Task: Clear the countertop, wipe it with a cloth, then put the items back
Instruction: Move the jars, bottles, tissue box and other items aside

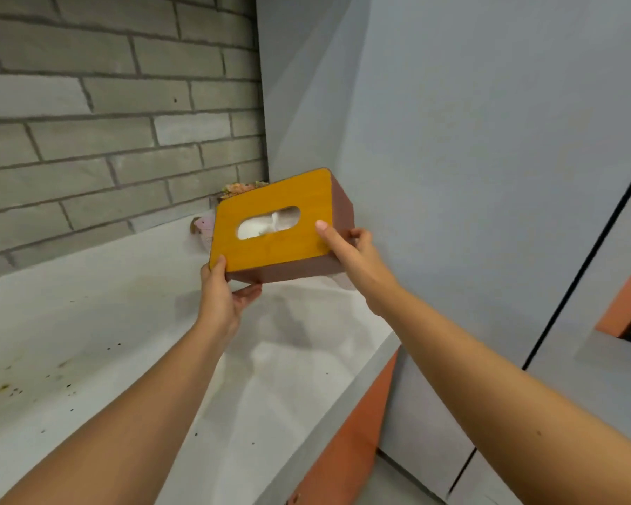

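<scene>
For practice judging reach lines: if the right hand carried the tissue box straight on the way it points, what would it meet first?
Probably the small floral item in the corner behind the tissue box, before the brick wall; depth is unclear.

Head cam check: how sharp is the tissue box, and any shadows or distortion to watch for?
Head view: tissue box fairly sharp, evenly lit, no glare; soft shadows beneath it fall on the countertop; wide-angle lens bows the brick wall courses.
</scene>
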{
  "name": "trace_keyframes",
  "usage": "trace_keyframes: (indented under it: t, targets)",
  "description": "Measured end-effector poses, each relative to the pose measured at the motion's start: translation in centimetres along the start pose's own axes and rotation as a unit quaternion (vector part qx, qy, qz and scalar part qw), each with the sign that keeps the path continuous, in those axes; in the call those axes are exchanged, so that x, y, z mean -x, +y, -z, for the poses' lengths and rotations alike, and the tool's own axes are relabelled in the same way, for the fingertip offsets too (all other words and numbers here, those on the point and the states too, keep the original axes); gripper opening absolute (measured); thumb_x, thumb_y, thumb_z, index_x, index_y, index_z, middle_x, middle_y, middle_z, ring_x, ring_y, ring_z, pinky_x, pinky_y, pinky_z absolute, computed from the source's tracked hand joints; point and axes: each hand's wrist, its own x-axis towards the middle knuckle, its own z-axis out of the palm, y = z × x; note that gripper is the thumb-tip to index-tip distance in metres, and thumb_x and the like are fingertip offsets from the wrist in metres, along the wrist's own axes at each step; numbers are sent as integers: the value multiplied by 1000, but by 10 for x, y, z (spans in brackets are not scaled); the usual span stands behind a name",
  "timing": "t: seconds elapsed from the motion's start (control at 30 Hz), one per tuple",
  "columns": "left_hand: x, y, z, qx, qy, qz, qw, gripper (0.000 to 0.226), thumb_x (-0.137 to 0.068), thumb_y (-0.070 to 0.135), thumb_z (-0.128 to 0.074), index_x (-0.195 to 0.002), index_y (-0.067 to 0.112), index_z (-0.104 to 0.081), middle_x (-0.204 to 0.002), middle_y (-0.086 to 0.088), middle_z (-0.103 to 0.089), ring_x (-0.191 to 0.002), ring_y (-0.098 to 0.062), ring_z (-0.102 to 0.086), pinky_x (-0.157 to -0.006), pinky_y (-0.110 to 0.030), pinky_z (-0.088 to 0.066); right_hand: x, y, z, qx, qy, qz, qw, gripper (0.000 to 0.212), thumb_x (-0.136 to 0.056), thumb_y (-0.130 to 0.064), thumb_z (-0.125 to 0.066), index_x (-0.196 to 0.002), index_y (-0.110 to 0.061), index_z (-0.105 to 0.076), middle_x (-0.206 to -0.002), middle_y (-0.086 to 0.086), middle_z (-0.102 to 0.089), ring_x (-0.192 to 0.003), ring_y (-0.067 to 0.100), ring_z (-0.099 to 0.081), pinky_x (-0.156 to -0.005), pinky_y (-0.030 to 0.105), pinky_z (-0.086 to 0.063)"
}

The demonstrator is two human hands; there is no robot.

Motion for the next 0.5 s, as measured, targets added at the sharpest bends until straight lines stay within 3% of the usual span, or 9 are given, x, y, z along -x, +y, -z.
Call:
trace_keyframes:
  t: [0.07, 0.1, 0.2, 0.27, 0.5]
  targets:
    - [0, -6, -12, -32, -12, -2, 999, 33, -100, 32, -34, -129, 17, -34, -132, -11, -44, -87, -29, -61, -78, -45, -53, -2, 10, 13, -8, 16, -18, 1000, 58, -83, -54, -58, -120, -14, -39, -110, -6, -54, -102, 12, -54, -75, 18, -45]
    - [-1, -9, -16, -48, -17, -4, 999, 28, -100, 32, -35, -126, 19, -36, -128, -8, -45, -85, -28, -61, -77, -43, -54, -4, 15, 17, -5, 24, -28, 999, 54, -86, -52, -56, -120, -14, -39, -112, -4, -54, -102, 14, -54, -77, 22, -47]
    - [-6, -14, -27, -88, -29, -2, 996, 23, -100, 32, -37, -121, 23, -36, -121, -2, -46, -79, -29, -61, -75, -40, -53, -10, 32, 23, 16, 35, -63, 997, 62, -90, -52, -48, -136, -16, -31, -129, 1, -50, -116, 22, -51, -99, 42, -45]
    - [-12, -17, -33, -117, -39, 1, 992, 25, -99, 33, -37, -122, 24, -36, -121, -2, -45, -76, -29, -60, -75, -41, -52, -13, 43, 24, 37, 27, -68, 997, 62, -92, -54, -41, -141, -19, -26, -134, 3, -48, -119, 26, -50, -102, 49, -42]
    - [-47, -31, -39, -203, -73, 29, 976, 26, -99, 36, -36, -123, 26, -37, -125, -1, -44, -87, -30, -55, -63, -35, -49, -17, 75, 12, 125, 14, -160, 979, 73, -92, -59, -33, -141, -5, -26, -131, 15, -51, -117, 33, -52, -99, 48, -45]
